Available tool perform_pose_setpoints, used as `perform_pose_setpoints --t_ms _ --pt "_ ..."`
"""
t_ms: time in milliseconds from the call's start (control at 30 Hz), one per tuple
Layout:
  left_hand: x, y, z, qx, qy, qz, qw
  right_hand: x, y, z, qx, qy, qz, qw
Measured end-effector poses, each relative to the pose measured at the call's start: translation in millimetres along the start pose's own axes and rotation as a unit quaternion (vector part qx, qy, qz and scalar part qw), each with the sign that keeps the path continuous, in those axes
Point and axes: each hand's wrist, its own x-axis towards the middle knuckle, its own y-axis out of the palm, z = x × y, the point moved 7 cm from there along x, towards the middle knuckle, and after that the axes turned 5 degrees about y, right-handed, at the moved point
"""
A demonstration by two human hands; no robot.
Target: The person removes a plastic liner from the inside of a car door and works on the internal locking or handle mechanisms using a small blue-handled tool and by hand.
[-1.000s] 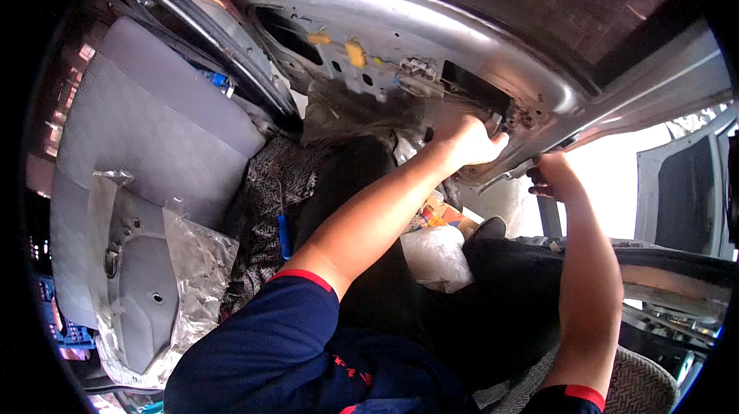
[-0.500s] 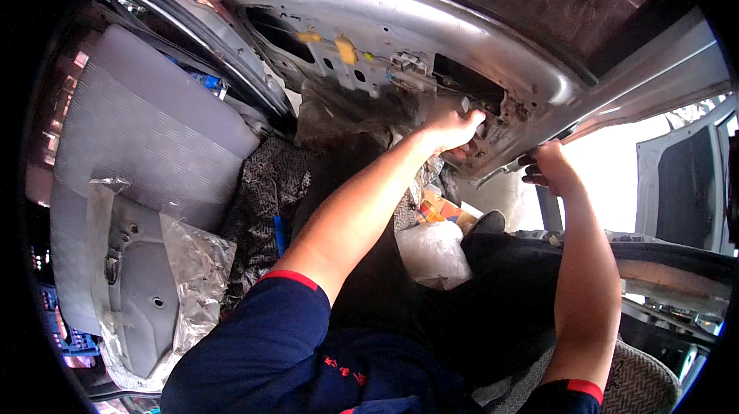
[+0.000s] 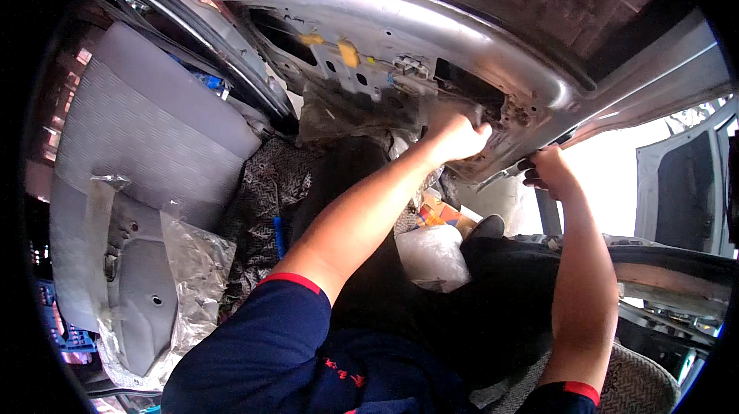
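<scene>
A silver car door (image 3: 493,37) stands in front of me with its inner metal bare, showing cutouts, rods and yellow clips (image 3: 348,53). Beside the dark cutout (image 3: 466,79) at the door's lower right, my left hand (image 3: 462,139) is closed with the thumb on top. Its fingertips are blurred, and I cannot make out what they hold. My right hand (image 3: 551,170) is at the door's right edge, its fingers curled round the rim. Cloudy plastic sheeting (image 3: 331,115) hangs along the door's lower part.
A grey seat (image 3: 154,106) is at left, with a grey trim panel (image 3: 142,314) in torn clear plastic on it. Below my left hand lie a white plastic bag (image 3: 435,256) and an orange-and-yellow box (image 3: 439,212). Another vehicle's open door (image 3: 685,183) shows at far right.
My left hand has shifted slightly right and down, and its fingers have turned further under. My right hand stays at the door edge, almost unmoved.
</scene>
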Motion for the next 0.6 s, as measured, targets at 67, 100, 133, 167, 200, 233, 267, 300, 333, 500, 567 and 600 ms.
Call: perform_pose_setpoints --t_ms 67,100,133,167,200,233,267,300,333,500,567,600 --pt "4.3 19.2 33.1 -0.254 -0.065 0.058 0.963 0.1 2.7 5.8 -0.065 0.0 0.022 0.998" --pt "5.3 26.0 40.0 -0.311 -0.082 0.06 0.945 -0.8 5.0 6.6 -0.067 0.017 0.02 0.997" --pt "1.3 27.3 31.3 -0.312 -0.084 0.062 0.944 -3.1 2.2 3.9 -0.068 0.02 0.02 0.997" --pt "-2.5 24.2 25.0 -0.287 -0.087 0.066 0.952 -5.2 -1.0 2.6 -0.055 0.032 0.005 0.998" --pt "-3.3 22.3 22.2 -0.262 -0.09 0.068 0.958 -8.5 -4.4 1.4 -0.042 0.043 -0.01 0.998" --pt "6.7 14.4 45.2 -0.079 -0.021 -0.022 0.996 -13.3 9.8 14.4 -0.062 0.032 0.021 0.997" --pt "-4.1 12.5 25.5 -0.099 -0.032 -0.031 0.994 -13.7 3.4 10.4 -0.063 0.034 0.016 0.997" --pt "-6.9 12.7 11.3 -0.067 -0.007 -0.06 0.996 -13.3 -4.3 8.8 -0.051 0.025 0.0 0.998" --pt "-12.3 8.1 1.6 -0.032 0.013 -0.094 0.995 -13.0 -7.2 9.7 -0.04 0.012 -0.01 0.999" --pt "-31.0 -0.7 -6.0 0.035 0.04 -0.062 0.997 -17.0 -3.5 11.7 -0.001 0.015 -0.015 1.0" --pt "-32.3 -1.5 -10.6 0.043 0.052 -0.034 0.997 -9.0 -11.6 7.1 0.025 0.006 -0.013 1.0" --pt "-31.1 -1.3 -9.0 0.043 0.052 -0.034 0.997 -5.7 -14.6 4.6 0.025 0.005 -0.014 1.0"
